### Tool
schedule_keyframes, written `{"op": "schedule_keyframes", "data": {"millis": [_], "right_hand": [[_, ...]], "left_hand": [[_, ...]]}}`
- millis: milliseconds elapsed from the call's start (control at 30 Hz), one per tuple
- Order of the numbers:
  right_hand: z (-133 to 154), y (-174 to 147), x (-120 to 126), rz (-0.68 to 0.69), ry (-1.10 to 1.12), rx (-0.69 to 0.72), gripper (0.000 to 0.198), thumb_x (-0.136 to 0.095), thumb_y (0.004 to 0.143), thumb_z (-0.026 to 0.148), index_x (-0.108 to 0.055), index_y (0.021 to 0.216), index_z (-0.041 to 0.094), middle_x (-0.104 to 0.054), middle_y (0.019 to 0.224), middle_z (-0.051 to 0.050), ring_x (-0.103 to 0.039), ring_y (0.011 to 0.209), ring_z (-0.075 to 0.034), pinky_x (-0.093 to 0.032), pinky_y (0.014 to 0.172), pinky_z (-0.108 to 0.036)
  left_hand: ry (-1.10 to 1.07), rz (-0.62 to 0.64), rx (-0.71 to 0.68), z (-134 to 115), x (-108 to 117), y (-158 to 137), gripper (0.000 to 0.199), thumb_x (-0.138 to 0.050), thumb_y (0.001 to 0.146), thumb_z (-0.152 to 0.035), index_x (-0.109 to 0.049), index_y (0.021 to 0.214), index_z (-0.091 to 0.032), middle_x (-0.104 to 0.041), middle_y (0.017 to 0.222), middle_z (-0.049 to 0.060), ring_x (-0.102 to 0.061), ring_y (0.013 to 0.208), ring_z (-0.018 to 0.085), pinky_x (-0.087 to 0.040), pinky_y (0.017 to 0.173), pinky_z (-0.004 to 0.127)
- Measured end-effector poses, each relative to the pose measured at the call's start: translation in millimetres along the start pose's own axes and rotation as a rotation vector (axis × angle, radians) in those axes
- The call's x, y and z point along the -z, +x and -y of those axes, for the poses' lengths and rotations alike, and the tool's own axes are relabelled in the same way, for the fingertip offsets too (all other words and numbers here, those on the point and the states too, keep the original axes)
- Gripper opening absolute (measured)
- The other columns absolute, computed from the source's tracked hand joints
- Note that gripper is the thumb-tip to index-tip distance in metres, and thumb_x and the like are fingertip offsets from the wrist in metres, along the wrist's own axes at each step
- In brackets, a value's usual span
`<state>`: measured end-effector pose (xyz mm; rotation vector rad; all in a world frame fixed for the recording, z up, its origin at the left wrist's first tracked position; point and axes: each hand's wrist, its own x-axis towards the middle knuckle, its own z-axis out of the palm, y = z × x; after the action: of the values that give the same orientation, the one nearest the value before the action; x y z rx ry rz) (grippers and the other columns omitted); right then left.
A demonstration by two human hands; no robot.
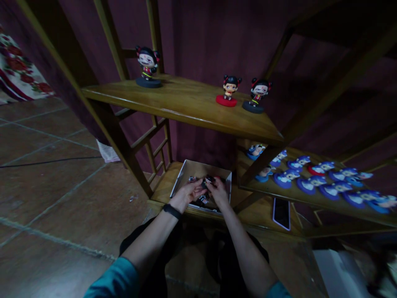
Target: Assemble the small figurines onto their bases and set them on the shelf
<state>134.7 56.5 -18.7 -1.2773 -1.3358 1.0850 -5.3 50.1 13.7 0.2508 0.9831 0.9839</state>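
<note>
Over a white cardboard box (185, 174) on the low shelf, both of my hands come together on one small dark figurine (208, 181). From the left, my left hand (190, 193) has its fingers closed on the figurine's dark lower part. On the other side, my right hand (218, 191) pinches it near the black-haired head. More small figurines (203, 199) lie jumbled in the box, partly covered by my hands. On the shelf above stand a large-headed figurine on a dark base (147, 66), one on a red base (228, 92) and another on a dark base (258, 96).
To the right, a shelf holds several blue-and-white figurines (310, 183) in rows. A phone (281, 213) lies on the low shelf below them. The upper shelf's front edge (186, 116) juts out above the box. A wooden post (119, 153) rises at the left.
</note>
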Motion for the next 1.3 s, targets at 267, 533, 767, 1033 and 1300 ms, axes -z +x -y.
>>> {"op": "schedule_keyframes", "data": {"millis": [267, 533, 767, 1033, 1300], "right_hand": [[0.3, -16.7, 2.9, -0.093, 0.111, -0.063, 0.038, -0.059, 0.069, 0.036, -0.060, 0.105, 0.025, -0.066, 0.102, -0.001, -0.060, 0.094, -0.018, -0.045, 0.087, -0.033], [35.4, -63.0, 20.1, 0.047, 0.440, -0.185, 0.044, -0.068, 0.062, 0.041, -0.063, 0.101, 0.020, -0.068, 0.095, -0.005, -0.063, 0.077, -0.017, -0.049, 0.070, -0.031], [40.7, -94.0, 22.4, 0.061, 0.606, -0.236, 0.038, -0.074, 0.055, 0.038, -0.066, 0.086, 0.017, -0.069, 0.085, -0.005, -0.061, 0.065, -0.015, -0.048, 0.063, -0.028], [41.9, -109.5, 18.9, 0.052, 0.665, -0.292, 0.033, -0.076, 0.053, 0.032, -0.066, 0.080, 0.015, -0.066, 0.063, -0.002, -0.059, 0.055, -0.013, -0.048, 0.059, -0.028], [43.0, -120.6, 14.3, 0.082, 0.658, -0.300, 0.034, -0.074, 0.053, 0.030, -0.066, 0.083, 0.015, -0.067, 0.069, -0.003, -0.060, 0.059, -0.014, -0.050, 0.061, -0.030]], "left_hand": [[0.004, 0.003, -0.042, 2.6, -2.0, -10.6, 0.004, -0.061, 0.076, -0.011, -0.060, 0.076, -0.008, -0.067, 0.067, 0.010, -0.066, 0.061, 0.015, -0.056, 0.063, 0.026], [0.057, 0.065, 0.012, 8.8, -4.3, -42.5, 0.007, -0.061, 0.077, -0.013, -0.061, 0.079, -0.006, -0.068, 0.070, 0.012, -0.067, 0.062, 0.016, -0.056, 0.062, 0.024], [0.130, 0.066, -0.033, 34.4, -4.3, -72.4, 0.007, -0.062, 0.076, -0.013, -0.061, 0.079, -0.006, -0.068, 0.071, 0.011, -0.067, 0.063, 0.016, -0.056, 0.063, 0.024], [0.165, 0.155, -0.134, 50.4, 5.1, -97.9, 0.031, -0.067, 0.070, -0.007, -0.059, 0.098, -0.012, -0.068, 0.081, 0.009, -0.067, 0.069, 0.016, -0.055, 0.067, 0.025], [0.200, 0.125, -0.277, 67.0, 12.2, -105.7, 0.045, -0.076, 0.056, -0.003, -0.061, 0.098, -0.012, -0.066, 0.071, 0.004, -0.064, 0.062, 0.011, -0.051, 0.063, 0.020]]}}
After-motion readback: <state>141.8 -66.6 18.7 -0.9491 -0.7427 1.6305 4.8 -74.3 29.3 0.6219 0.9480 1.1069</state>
